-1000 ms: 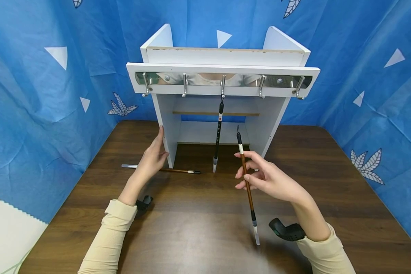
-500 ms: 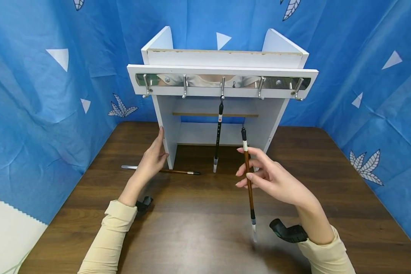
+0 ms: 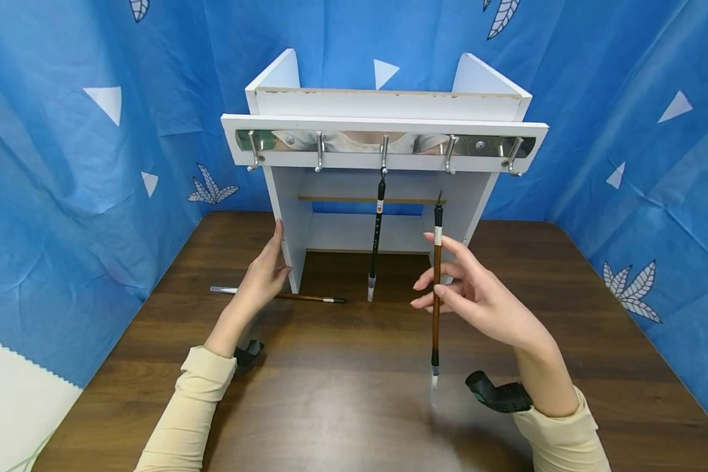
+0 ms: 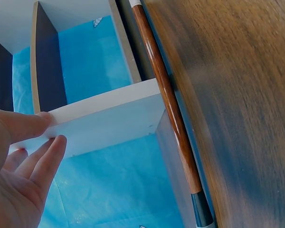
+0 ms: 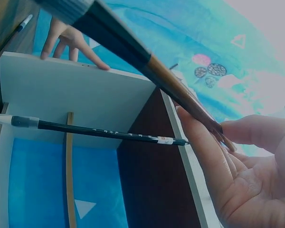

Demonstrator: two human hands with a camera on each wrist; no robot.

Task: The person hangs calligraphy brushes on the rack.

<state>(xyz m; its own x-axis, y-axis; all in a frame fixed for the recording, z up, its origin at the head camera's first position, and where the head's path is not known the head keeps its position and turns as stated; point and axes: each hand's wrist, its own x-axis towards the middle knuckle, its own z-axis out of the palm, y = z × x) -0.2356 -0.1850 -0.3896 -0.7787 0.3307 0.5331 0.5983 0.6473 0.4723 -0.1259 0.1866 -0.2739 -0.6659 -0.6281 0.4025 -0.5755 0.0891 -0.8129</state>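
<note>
My right hand [image 3: 478, 295] pinches a brown writing brush [image 3: 436, 314] between thumb and fingers. The brush hangs upright above the table, its capped bristles down and its cord loop [image 3: 440, 196] up, in front of the right side panel. My left hand [image 3: 262, 272] rests its extended fingers and thumb on the front edge of the rack's left side panel [image 4: 118, 99]. From the middle hook [image 3: 384, 154] hangs a black brush [image 3: 377, 229] by its loop. Another brown brush [image 3: 301, 297] lies on the table, partly hidden behind the left wrist.
The white rack [image 3: 389, 105] carries a mirrored strip [image 3: 354, 141] with several metal hooks across its front. It stands at the back of the dark wooden table [image 3: 342, 406]. Blue curtain [image 3: 94, 196] surrounds the back and sides.
My right hand has moved up and slightly right with the brown brush, which has swung from tilted to nearly upright. The left hand stays at the panel.
</note>
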